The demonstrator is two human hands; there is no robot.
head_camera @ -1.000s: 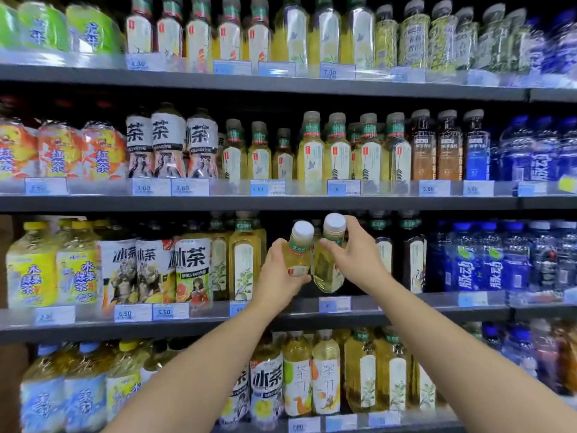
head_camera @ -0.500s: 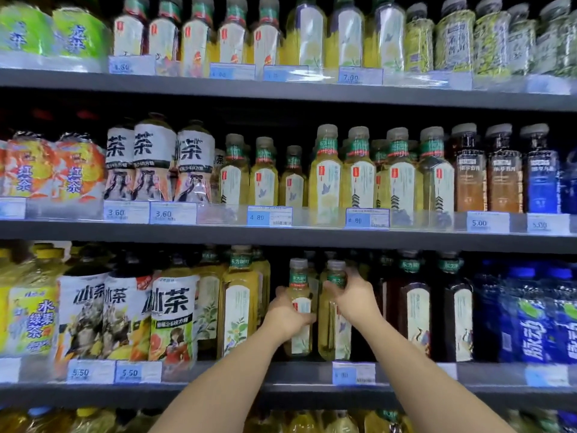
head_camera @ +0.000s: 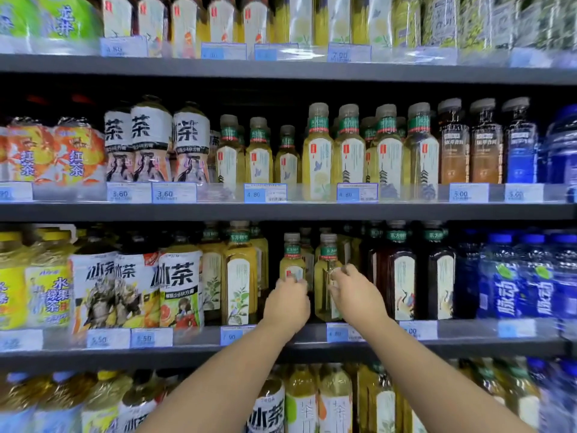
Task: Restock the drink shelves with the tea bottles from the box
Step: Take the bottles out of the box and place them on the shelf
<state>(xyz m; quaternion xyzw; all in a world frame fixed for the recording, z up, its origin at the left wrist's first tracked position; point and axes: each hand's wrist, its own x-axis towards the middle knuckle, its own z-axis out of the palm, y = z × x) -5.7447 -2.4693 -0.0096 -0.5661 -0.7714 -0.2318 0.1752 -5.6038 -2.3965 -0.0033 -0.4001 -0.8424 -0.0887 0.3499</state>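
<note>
Two bare forearms reach up from the bottom of my view, passing in front of a lower shelf of yellow tea bottles (head_camera: 335, 401) and over the grey shelf edge (head_camera: 187, 354) with its blue and white price tags (head_camera: 151, 337). At the end of them, the left hand (head_camera: 287, 303) is wrapped around the lower body of the left tea bottle (head_camera: 292, 254), fingers curled up onto its label. Just beside it, the right hand (head_camera: 356, 295) grips the right tea bottle (head_camera: 327, 256) from the right side, its fingertips (head_camera: 340, 271) curled round the bottle's shoulder. Both bottles stand upright and side by side on the third shelf from the top, pale yellow with grey caps and green neck bands, in a gap between a taller yellow tea bottle (head_camera: 239, 276) with a leaf label on the left and dark tea bottles (head_camera: 402, 276) on the right. More bottles of the same sort sit behind them in the dim back of the shelf. Further left on that shelf I see iced tea bottles (head_camera: 179, 285) with large black characters, and to the far right blue drink bottles (head_camera: 505, 276). One shelf up, a row of similar yellow tea bottles (head_camera: 318, 151) faces me behind the 4.80 tags, with amber bottles (head_camera: 452, 151) to their right; the top shelf (head_camera: 281, 70) carries more tea, cut off by the frame.
</note>
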